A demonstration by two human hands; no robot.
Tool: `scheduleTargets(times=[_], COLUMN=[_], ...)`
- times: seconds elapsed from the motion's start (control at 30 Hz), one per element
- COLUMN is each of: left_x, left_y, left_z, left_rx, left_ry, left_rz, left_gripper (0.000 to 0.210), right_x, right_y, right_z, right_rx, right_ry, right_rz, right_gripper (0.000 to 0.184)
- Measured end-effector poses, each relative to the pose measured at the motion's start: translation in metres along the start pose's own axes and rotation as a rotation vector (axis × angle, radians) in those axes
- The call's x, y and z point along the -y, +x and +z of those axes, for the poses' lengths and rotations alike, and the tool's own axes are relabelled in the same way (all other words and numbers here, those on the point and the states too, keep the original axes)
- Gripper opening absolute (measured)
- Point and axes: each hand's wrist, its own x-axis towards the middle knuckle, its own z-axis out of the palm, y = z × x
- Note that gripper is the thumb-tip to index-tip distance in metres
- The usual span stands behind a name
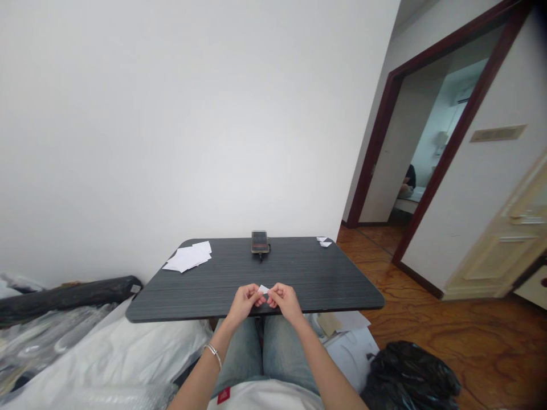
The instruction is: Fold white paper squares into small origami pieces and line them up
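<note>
A small folded piece of white paper (264, 289) is pinched between my two hands over the front part of the dark table (231, 270). My left hand (247, 299) grips its left side between thumb and fingers. On the other side, my right hand (282, 298) pinches the right corner. At the table's left lies a loose pile of white paper sheets (188, 257). Two small folded white papers (323, 242) rest near the far right corner.
A phone on a stand (260, 242) with a cable is at the table's back, near the white wall (239, 114). Wrapped bundles (141, 347) lie at the left. On the right are a black plastic bag (410, 376) and a doorway, with a person partly visible beyond.
</note>
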Motion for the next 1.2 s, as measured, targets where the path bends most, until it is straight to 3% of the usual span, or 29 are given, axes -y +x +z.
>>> scheduleTargets(times=[0.2,0.37,0.87,1.2], left_x=[0.0003,0.0016,0.0031,0.0014], left_y=[0.0013,0.0027,-0.0003,-0.0012], left_z=[-0.0036,-0.0044,-0.0009,0.0004], left_rx=[0.043,-0.037,-0.079,-0.098], left_ry=[-0.037,-0.086,0.024,0.024], left_rz=[-0.008,-0.041,0.020,0.030], left_gripper=[0.032,0.043,0.032,0.037], right_x=[-0.0007,0.0005,0.0033,0.0029], right_y=[0.0014,0.0017,0.0007,0.0006], right_z=[-0.0008,-0.0034,-0.0024,-0.0024], right_rx=[-0.051,-0.076,-0.083,-0.082], right_ry=[0.017,0.045,0.092,0.095], right_rz=[-0.001,0.001,0.020,0.029], right_gripper=[0.027,0.028,0.028,0.027])
